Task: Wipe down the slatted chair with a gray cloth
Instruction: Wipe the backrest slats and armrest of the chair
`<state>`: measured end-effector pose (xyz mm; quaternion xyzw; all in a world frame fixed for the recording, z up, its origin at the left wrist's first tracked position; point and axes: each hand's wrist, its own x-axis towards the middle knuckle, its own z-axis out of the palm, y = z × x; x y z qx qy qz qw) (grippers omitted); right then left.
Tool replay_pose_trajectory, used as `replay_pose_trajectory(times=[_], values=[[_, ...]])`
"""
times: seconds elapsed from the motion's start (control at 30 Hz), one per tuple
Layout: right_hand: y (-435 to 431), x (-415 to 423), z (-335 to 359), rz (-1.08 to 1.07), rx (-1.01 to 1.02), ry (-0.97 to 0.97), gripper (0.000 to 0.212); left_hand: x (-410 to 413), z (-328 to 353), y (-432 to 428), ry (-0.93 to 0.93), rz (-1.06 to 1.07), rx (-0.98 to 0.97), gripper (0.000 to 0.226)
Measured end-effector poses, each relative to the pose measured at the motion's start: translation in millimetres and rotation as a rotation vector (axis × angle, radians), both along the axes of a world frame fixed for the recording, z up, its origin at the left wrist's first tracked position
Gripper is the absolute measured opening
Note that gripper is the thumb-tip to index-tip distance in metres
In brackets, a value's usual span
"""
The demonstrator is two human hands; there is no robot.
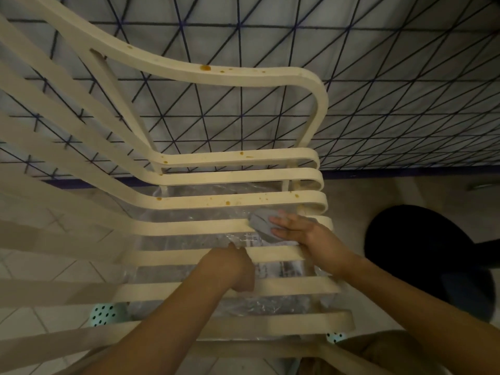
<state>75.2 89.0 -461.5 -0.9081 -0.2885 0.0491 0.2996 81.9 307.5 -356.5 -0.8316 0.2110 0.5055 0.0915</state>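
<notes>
I was mid-wipe. My right hand grasped the wadded cloth between fingers and thumb and pressed it onto a seat slat of the chair, towards that slat's right end. My left hand was clenched over the next slat nearer me, and I judged it was steadying the chair.

By my reckoning the job was far from done. The slat under the cloth looked clean to its left, but the slats beyond it and the armrest carried orange stains and small specks. The next move, I judged, called for shifting the cloth to the speckled slat just beyond and rubbing firmly along it, since the spots looked dried on.

The chair was cream, its slats curving up into the back on my left, with clear plastic under the seat.
</notes>
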Motion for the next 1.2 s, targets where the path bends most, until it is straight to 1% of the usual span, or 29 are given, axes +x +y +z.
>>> replay_pose_trajectory(times=[0.07,0.13,0.2,0.27,0.33,0.47,0.6,0.67,0.7,0.77,0.83,0.93,1.0,1.1,1.13,1.2], values=[[-31,-13,12,-0.089,0.057,0.057,0.047,-1,2,-1,-0.002,-0.032,-0.011,0.071],[-55,-24,23,-0.195,0.048,0.066,0.049,0,2,-2,-0.004,-0.051,-0.016,0.068],[-66,-30,29,-0.257,0.019,0.050,0.052,1,0,-3,-0.016,-0.050,-0.026,0.064],[-63,-29,27,-0.312,0.027,0.094,0.050,1,-3,-2,-0.026,-0.033,-0.034,0.062],[-50,-24,23,-0.305,-0.005,0.079,0.046,1,-4,-3,-0.032,-0.012,-0.036,0.065],[1,-8,15,-0.192,-0.193,-0.067,0.052,3,-6,-2,-0.030,0.020,-0.042,0.069],[56,12,10,-0.115,-0.213,-0.074,0.057,6,-8,-3,-0.017,0.022,-0.030,0.070],[75,22,12,-0.069,-0.180,-0.046,0.061,7,-10,-3,-0.027,0.034,-0.024,0.077],[81,25,13,-0.051,-0.133,-0.018,0.061,7,-12,-4,-0.029,0.041,-0.023,0.079],[91,29,17,-0.071,-0.002,0.080,0.054,7,-15,-3,-0.028,0.053,-0.020,0.079],[90,26,24,-0.112,0.064,0.174,0.046,8,-16,-3,-0.029,0.053,-0.019,0.074],[74,11,44,-0.075,0.061,0.212,0.037,8,-17,-3,-0.019,0.055,-0.027,0.063],[49,2,57,-0.162,0.096,0.244,0.038,8,-18,-1,-0.008,0.061,-0.038,0.063],[-2,-4,63,-0.417,0.066,0.147,0.048,9,-18,1,-0.012,0.078,-0.058,0.067],[-17,-4,64,-0.484,0.093,0.121,0.048,9,-18,1,-0.013,0.078,-0.064,0.066],[-39,2,59,-0.578,0.080,0.054,0.047,7,-15,0,-0.013,0.070,-0.068,0.063]])
